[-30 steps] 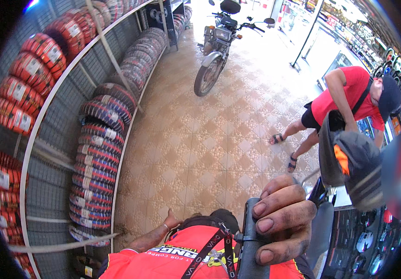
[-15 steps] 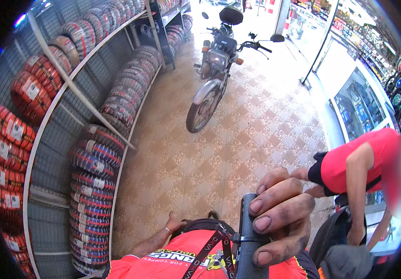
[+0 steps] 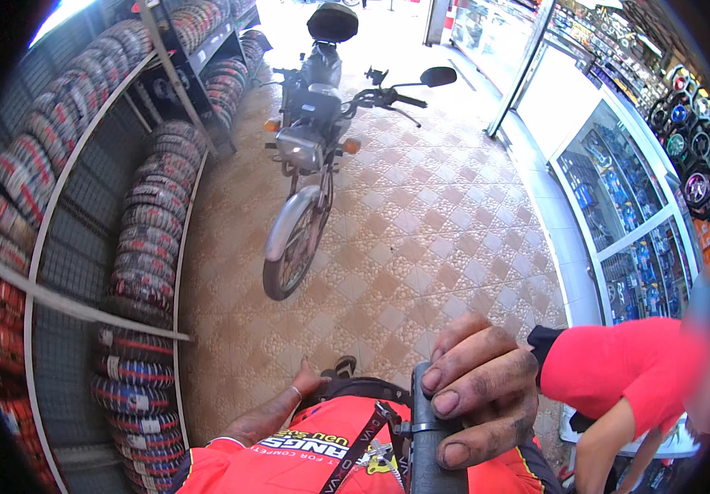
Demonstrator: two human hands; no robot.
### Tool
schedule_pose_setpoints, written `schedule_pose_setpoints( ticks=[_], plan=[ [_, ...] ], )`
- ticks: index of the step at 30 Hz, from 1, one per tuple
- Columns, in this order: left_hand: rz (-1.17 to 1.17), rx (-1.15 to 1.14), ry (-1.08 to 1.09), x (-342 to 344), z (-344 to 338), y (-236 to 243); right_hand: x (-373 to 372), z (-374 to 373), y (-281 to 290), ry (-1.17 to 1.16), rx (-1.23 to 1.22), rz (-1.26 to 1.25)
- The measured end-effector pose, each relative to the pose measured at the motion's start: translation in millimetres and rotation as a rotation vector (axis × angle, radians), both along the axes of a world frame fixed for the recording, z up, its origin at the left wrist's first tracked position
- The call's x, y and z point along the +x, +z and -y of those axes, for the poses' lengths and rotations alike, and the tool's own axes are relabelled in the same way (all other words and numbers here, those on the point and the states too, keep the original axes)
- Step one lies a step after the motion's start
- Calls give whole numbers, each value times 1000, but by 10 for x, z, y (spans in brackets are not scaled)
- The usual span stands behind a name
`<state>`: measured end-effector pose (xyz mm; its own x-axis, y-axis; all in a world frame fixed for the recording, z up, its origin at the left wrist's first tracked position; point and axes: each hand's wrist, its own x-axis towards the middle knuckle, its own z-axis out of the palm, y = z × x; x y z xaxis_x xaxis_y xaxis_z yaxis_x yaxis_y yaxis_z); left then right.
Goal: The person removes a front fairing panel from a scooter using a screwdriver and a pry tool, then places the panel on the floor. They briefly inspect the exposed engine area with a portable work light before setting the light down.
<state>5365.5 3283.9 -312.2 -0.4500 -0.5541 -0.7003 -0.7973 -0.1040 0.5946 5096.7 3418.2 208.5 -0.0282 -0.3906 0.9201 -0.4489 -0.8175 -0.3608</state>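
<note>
My right hand (image 3: 486,387) is raised close in front, its darkened fingers wrapped around a black tube (image 3: 439,465) with a narrow band round it. The tube stands nearly upright before my red shirt (image 3: 289,449); its lower end is cut off by the picture's edge. Low at my left side hangs my left hand (image 3: 309,380), a bracelet at the wrist. Its thumb sticks out, the other fingers show only in part, and I see nothing in it. Ahead on the floor stands a motorcycle (image 3: 309,148), its front wheel towards me, touched by neither hand.
Racks of wrapped tyres (image 3: 145,247) run along the left, with a slanting pole (image 3: 83,305). On the right are a glass display cabinet (image 3: 618,189) and a bent-over co-worker in a red shirt (image 3: 618,366). Patterned tiles (image 3: 421,239) cover the floor.
The motorcycle now appears larger, lower and further left. The co-worker sits lower in view, and more of the cabinet shows. My right hand keeps its grip on the tube.
</note>
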Motion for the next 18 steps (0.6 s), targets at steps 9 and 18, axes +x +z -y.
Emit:
schedule_pose_setpoints(
  ticks=[9,18],
  plan=[
    [-158,250,-94,-1632,1042,-882,-2588,1020,-1027,147,795,109],
    [-216,-97,-430,-4501,1901,-943,-5359,1811,-2262,970,1580,501]
  ],
)
